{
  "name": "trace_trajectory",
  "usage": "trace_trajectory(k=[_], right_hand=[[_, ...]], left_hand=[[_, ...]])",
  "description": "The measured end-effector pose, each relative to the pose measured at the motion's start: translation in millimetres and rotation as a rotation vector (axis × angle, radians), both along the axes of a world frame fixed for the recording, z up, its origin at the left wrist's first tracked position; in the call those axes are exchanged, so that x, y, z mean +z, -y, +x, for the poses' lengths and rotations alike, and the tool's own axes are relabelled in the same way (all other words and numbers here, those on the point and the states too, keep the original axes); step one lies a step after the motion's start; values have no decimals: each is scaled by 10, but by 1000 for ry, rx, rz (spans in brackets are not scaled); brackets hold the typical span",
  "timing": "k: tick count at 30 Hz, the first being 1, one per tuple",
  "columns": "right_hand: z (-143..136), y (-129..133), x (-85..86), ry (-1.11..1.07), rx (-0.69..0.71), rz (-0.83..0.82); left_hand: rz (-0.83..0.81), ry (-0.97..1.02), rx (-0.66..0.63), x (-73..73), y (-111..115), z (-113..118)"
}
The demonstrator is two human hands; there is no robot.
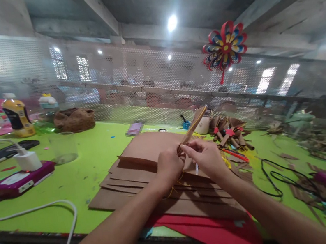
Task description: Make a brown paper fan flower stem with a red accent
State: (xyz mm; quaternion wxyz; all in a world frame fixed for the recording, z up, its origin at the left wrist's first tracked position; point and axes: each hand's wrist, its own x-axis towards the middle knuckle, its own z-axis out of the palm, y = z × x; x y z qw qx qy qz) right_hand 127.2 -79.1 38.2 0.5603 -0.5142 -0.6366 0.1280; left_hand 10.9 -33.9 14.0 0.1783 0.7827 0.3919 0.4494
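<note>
A folded brown paper piece (194, 126) slants up to the right from between my hands, a yellow strand along its upper edge. My left hand (170, 165) is closed in a fist round its lower end. The thumb and fingers of my right hand (207, 157) pinch the paper just beside the left fist. Thin yellow thread (174, 190) hangs below my left hand. Under both hands lies a stack of brown paper sheets (146, 145), with red paper (215, 230) beneath its near edge. A short white stick (196, 169) shows by my right fingers.
Brown paper bundles with red stars (230, 132) and red-handled scissors (236, 154) lie right of the stack. A black cable (269, 179) and paper scraps spread farther right. On the left are a clear cup (64, 147), purple power strip (22, 179) and yellow bottle (18, 116).
</note>
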Motion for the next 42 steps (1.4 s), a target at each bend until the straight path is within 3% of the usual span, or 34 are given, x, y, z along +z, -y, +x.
trace_trajectory(k=[3, 8, 11, 20, 28, 33, 42], right_hand=[[-36, -3, -23, -111, -5, -28], [-28, 21, -50, -172, 42, 93], [-9, 7, -68, -228, 81, 86], [82, 9, -46, -380, 101, 171], [291, -17, 8, -475, 120, 216], [455, -69, 8, -421, 164, 202], [559, -99, 9, -371, 220, 181]], left_hand=[[-8, -36, 15, 13, 14, 2], [8, -31, 11, 9, -14, 5], [13, -11, -19, 12, -12, 9], [-129, 71, 50, -21, -89, 13], [-589, 555, -247, 106, -109, -16], [-849, 653, -467, 169, -123, -99], [-929, 674, -530, 185, -108, -76]])
